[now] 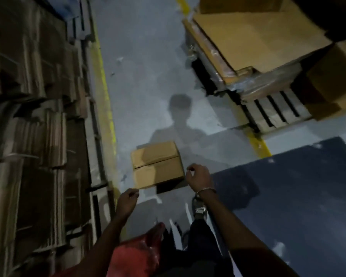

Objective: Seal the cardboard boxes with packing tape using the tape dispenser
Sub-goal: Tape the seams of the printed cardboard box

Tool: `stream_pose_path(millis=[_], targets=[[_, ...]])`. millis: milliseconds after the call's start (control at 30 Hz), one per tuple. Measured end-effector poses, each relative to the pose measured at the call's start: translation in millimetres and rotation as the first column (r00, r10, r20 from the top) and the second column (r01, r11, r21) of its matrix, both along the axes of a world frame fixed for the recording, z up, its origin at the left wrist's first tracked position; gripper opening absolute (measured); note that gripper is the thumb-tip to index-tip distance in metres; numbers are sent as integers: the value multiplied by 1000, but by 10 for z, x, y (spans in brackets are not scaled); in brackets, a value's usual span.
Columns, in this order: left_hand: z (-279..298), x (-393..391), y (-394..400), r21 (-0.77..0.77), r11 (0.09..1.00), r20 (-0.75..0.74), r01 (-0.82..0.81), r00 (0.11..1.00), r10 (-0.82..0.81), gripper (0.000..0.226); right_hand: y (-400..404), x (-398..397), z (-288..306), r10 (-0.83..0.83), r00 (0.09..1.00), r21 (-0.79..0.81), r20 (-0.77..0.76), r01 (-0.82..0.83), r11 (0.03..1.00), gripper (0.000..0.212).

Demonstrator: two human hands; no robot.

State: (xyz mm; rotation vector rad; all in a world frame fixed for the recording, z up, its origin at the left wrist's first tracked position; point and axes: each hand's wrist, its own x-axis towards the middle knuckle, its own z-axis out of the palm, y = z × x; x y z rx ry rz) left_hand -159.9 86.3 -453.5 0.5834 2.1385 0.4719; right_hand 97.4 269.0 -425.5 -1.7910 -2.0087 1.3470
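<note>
Grey floor (148, 76): closed cardboard box (157, 164), pallet (272, 108), dark mat (300, 196).

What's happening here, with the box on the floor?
A person stands over a small cardboard box on the grey floor, both arms reaching down toward it. The left hand and right hand hover by its near edge, fingers loosely curled, holding nothing. The box's flaps are closed; no tape dispenser is in view. Stacks of flattened cardboard stand on the left, and a loaded pallet lies ahead on the right.
</note>
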Motion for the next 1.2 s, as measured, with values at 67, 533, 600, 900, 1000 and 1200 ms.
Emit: stream_pose_path(millis=[67,533,600,900,1000,1200], targets=[[-78,-281,-51,-70,987,58,-143,987,147,14,240,-226,-123,25,1000,-39,1,-25,999,21],[-1984,-1627,599,-301,936,65,-180,976,208,25,1221,-1348,-2350,191,939,-453,288,-42,891,17],[-2490,-1805,738,-362,911,66,-200,969,239,19,1279,-1551,-2917,162,943,-519,292,14,854,22],[-4723,-2423,1119,-275,859,83,-433,879,469,103,1483,-1977,-5336,-397,875,-557,276,482,676,87],[-5260,-2557,1227,-312,799,132,-514,810,572,114,1478,-2156,-5540,-474,863,-600,173,474,644,90],[-5239,-2518,1445,-307,806,225,-505,785,578,67,1515,-2163,-5546,-436,889,-609,140,425,670,81]])
